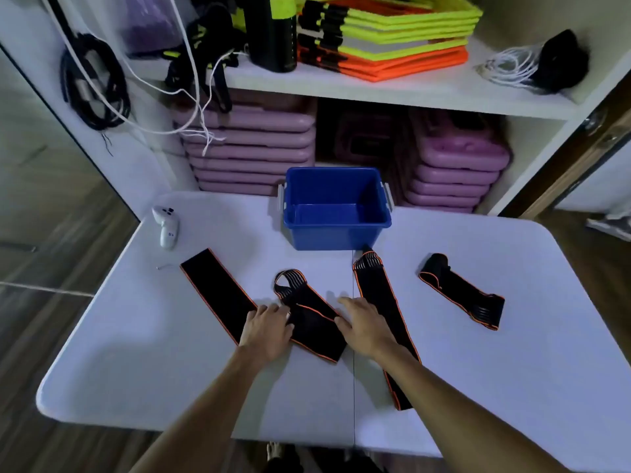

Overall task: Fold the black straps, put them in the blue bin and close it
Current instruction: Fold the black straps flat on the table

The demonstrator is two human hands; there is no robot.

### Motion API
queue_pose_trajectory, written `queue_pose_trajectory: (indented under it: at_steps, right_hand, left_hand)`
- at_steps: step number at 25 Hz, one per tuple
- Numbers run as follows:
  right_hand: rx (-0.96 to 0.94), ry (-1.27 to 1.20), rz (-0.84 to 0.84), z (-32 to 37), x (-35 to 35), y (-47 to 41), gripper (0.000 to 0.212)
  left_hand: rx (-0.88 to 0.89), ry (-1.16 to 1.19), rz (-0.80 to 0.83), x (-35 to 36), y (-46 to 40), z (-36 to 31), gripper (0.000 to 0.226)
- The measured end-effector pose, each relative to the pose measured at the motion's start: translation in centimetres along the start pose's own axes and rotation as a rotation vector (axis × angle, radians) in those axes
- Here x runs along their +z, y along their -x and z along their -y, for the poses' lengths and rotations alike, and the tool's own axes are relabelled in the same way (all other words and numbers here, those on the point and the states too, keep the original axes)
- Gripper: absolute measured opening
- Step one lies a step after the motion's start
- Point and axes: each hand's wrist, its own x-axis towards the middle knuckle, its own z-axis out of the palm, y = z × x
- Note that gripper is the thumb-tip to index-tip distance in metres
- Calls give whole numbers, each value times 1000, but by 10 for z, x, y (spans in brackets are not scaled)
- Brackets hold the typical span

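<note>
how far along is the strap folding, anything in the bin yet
Barely started. The blue bin stands open with nothing visible inside, and no lid is in view. In hand: the left hand and right hand rest on the middle strap. Left: the flat strap, the long strap and the right strap all lie on the table, then closing the bin.

No readable text appears anywhere. The white controller (pixel 166 227) on the table carries small dark marks, too blurred to make out as letters.
</note>
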Motion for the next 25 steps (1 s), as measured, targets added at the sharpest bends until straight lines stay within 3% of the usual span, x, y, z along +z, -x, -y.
queue_pose_trajectory:
  at_steps: [5,8,11,12,14,16,18,20,22,25]
  right_hand:
    - [-11,-83,-20,-15,7,0,42]
    - [-14,-182,-44,-32,7,-1,36]
    - [43,-368,-147,-43,-9,-4,31]
    - [79,-423,-181,-48,-16,-5,30]
    - [161,-524,-178,-65,-31,-7,32]
    - [212,-535,-102,-87,-42,-3,34]
    - [209,-467,-22,-102,-42,9,35]
    - [178,-408,44,-106,-33,21,39]
    - [127,-289,73,-103,-19,29,49]
    - [85,-117,65,-90,-1,30,54]
  left_hand:
    - [-184,96,52,15,-11,-27,63]
    - [-231,209,25,16,-11,-42,54]
    - [-31,347,-75,13,-8,-66,44]
    - [89,448,-33,12,-4,-76,43]
    - [307,569,202,15,5,-94,42]
    - [381,586,393,19,4,-102,41]
    - [340,644,293,18,-10,-96,32]
    - [250,667,60,16,-28,-76,23]
    - [155,552,-92,16,-42,-49,28]
    - [69,261,5,21,-47,-16,45]
